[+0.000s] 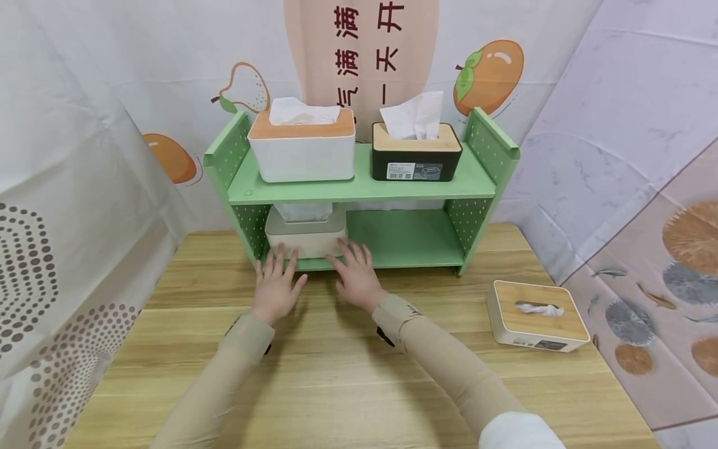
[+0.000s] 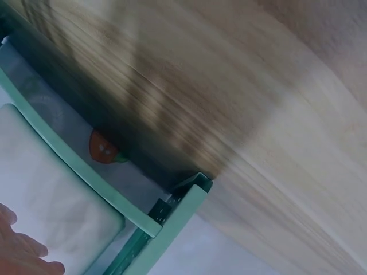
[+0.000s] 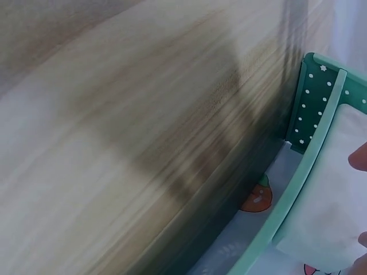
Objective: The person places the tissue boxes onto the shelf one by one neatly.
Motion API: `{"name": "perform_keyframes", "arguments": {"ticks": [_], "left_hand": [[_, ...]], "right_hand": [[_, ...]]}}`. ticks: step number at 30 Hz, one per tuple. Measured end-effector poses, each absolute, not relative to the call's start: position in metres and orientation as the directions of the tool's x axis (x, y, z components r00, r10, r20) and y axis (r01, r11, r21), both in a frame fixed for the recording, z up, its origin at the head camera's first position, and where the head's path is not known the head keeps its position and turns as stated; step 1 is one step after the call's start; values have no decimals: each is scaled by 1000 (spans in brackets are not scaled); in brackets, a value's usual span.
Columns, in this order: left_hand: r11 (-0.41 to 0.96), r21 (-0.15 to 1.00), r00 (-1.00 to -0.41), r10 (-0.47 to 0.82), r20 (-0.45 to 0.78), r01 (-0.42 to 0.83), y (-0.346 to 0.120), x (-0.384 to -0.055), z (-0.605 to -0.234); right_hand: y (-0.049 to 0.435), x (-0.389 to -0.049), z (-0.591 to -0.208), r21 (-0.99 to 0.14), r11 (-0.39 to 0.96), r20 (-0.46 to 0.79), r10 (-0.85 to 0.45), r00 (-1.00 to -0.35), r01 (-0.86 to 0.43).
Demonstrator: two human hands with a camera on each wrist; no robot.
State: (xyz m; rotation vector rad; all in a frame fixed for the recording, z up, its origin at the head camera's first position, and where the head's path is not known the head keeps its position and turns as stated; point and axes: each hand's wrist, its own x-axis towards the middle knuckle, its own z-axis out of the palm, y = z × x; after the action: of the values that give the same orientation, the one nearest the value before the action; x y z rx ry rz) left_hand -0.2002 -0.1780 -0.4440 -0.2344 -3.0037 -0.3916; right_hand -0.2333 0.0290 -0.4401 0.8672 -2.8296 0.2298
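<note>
1. The grey-lidded tissue box (image 1: 305, 242) sits on the lower tier of the green two-tier shelf (image 1: 412, 236), just beyond both hands.
2. The left hand (image 1: 275, 293), fingers spread and fairly straight, reaches the box's left front; it grips nothing.
3. The right hand (image 1: 358, 279), likewise spread and gripping nothing, lies at the right front corner.
4. Firm contact is hard to confirm.
5. The upper tier hides the top of the tissue; both wrist views crop box and fingers.
</note>
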Motion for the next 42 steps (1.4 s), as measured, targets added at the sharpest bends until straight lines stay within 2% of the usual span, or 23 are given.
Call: {"name": "perform_keyframes", "arguments": {"ticks": [10, 18, 28, 35, 38, 42], "left_hand": [[946, 265, -977, 152, 147, 187, -170, -190, -448], [928, 299, -965, 166, 204, 223, -159, -179, -453], [847, 449, -943, 161, 291, 284, -140, -153, -464], [793, 524, -937, 165, 307, 311, -124, -141, -469], [778, 527, -923, 175, 342, 343, -117, -140, -471], [735, 590, -934, 173, 313, 334, -107, -137, -474]], "right_hand": [[47, -224, -445, -247, 751, 349, -521, -779, -613], [64, -215, -448, -383, 689, 385, -486, -784, -615], [91, -190, -466, -532, 631, 382, -416, -825, -565], [114, -179, -474, -574, 594, 451, -345, -823, -564], [127, -176, -472, -597, 597, 435, -321, -841, -536], [144, -172, -469, -652, 597, 370, -289, -883, -468]]}}
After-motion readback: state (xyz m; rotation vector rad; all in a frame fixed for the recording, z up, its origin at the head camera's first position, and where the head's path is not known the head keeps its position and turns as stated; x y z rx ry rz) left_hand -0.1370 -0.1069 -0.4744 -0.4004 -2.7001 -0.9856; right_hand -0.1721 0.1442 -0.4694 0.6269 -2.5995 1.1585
